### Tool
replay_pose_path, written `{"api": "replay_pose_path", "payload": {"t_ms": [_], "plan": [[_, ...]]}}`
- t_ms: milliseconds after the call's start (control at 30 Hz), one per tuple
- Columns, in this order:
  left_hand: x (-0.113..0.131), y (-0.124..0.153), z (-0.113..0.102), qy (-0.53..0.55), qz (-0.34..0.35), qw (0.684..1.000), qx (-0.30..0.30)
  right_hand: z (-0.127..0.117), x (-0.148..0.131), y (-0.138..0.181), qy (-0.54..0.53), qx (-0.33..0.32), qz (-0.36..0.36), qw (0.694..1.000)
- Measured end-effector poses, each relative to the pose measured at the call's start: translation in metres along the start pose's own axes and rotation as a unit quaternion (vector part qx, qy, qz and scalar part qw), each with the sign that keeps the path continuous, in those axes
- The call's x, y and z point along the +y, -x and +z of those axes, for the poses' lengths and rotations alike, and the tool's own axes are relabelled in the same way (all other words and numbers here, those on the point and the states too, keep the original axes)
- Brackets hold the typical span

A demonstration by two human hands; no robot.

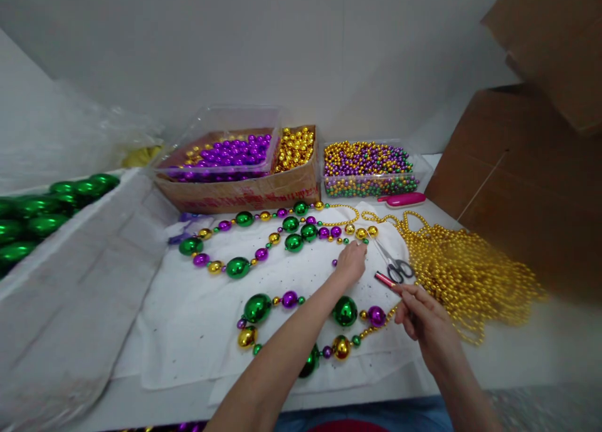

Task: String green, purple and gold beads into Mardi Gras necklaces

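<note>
My left hand [352, 263] reaches over the white cloth with its fingers drawn together beside the small loose beads [345, 241]; what sits in the fingertips, if anything, is hidden. Between thumb and fingers of my right hand [423, 313] is a slim red and black stick [384, 279], its exact kind unclear. Scissors [399, 270] with dark handles lie just beyond it. Nearest me, a bead necklace [258, 308] of large green, purple and gold beads lies partly under my left forearm, its gold chain running to my right hand. Another bead necklace [237, 268] lies farther back.
A cardboard box [244, 194] and a clear tub [371, 184] of small beads stand at the back, a pink oblong object [405, 199] in front. Gold bead strands [470, 275] pile at right before a brown carton [498, 162]. A white-lined bin [75, 281] holds green balls.
</note>
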State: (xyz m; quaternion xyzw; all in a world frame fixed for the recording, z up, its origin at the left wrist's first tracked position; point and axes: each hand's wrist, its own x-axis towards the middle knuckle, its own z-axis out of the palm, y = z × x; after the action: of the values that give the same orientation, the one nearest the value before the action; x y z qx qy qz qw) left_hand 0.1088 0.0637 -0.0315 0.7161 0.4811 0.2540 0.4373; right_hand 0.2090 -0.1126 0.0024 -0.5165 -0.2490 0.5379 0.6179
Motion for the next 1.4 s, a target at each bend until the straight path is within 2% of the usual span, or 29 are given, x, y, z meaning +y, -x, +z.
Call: {"api": "replay_pose_path", "payload": {"t_ms": [167,367,633,800,1067,1333,1400], "plan": [[-0.004,-0.002,-0.021,0.176,-0.065,0.982,-0.012,-0.004,0.002,0.000,0.015,0.010,-0.004,1.000],[-0.007,0.019,-0.049,0.381,-0.126,0.916,-0.008,0.000,0.007,0.003,0.077,-0.001,0.006,0.997],[-0.009,0.034,-0.054,0.538,-0.151,0.829,-0.009,0.002,0.000,0.017,0.142,-0.001,0.011,0.990],[-0.012,0.041,-0.056,0.585,-0.152,0.796,0.001,0.002,0.000,0.025,0.210,-0.002,0.014,0.978],[-0.015,0.048,-0.059,0.593,-0.144,0.792,-0.004,0.004,0.002,0.025,0.237,-0.004,0.003,0.972],[-0.008,0.053,-0.058,0.557,-0.119,0.821,-0.033,0.005,0.005,0.023,0.243,-0.007,-0.004,0.970],[-0.003,0.056,-0.057,0.539,-0.109,0.833,-0.062,0.008,0.008,0.021,0.237,-0.004,-0.012,0.971]]}}
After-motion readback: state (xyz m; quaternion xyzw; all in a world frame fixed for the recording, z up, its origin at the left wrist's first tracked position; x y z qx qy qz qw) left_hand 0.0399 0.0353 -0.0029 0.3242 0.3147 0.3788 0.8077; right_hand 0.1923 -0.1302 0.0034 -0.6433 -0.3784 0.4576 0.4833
